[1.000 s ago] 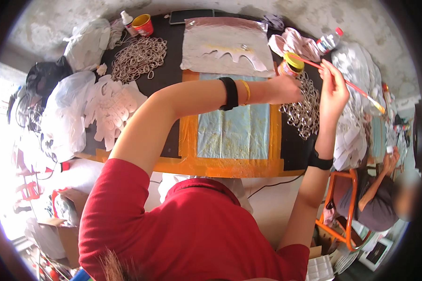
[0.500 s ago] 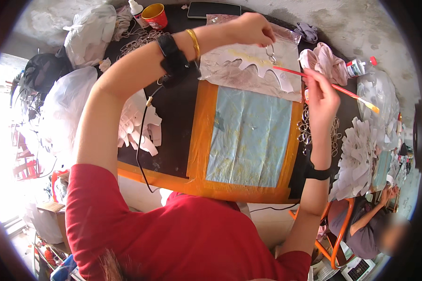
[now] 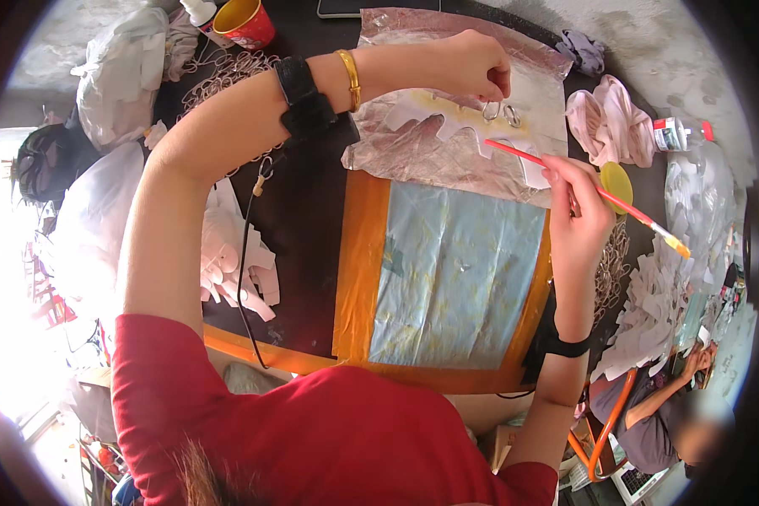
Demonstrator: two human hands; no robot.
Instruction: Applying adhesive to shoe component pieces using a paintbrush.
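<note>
My left hand (image 3: 479, 69) reaches over the far part of the table, its fingers pinched on a pair of metal rings (image 3: 511, 116). The rings hang at a white piece with a scalloped edge (image 3: 460, 118), which has yellowish smears on it; I cannot tell whether they touch it. This piece lies on a wrinkled, shiny sheet (image 3: 396, 152). A brush (image 3: 641, 215) with a red handle is held in my right hand (image 3: 580, 201), bristles pointing right and the handle tip near the scalloped edge. Beside that hand shows a round yellow thing (image 3: 617, 187), partly hidden.
Nearer me lies a pale blue sheet (image 3: 455, 278) bordered by orange tape (image 3: 358, 278). White cut pieces are piled left (image 3: 232, 261) and right (image 3: 641, 312). Metal rings (image 3: 228, 80), a red cup (image 3: 244, 24), a pink cloth (image 3: 611, 122) and a cable (image 3: 243, 278) lie around. Another person (image 3: 649, 413) sits at right.
The rings in my left hand have come lower, over the scalloped piece. My right hand still holds the brush. The whole view has shifted, and the round yellow thing now shows beside my right hand.
</note>
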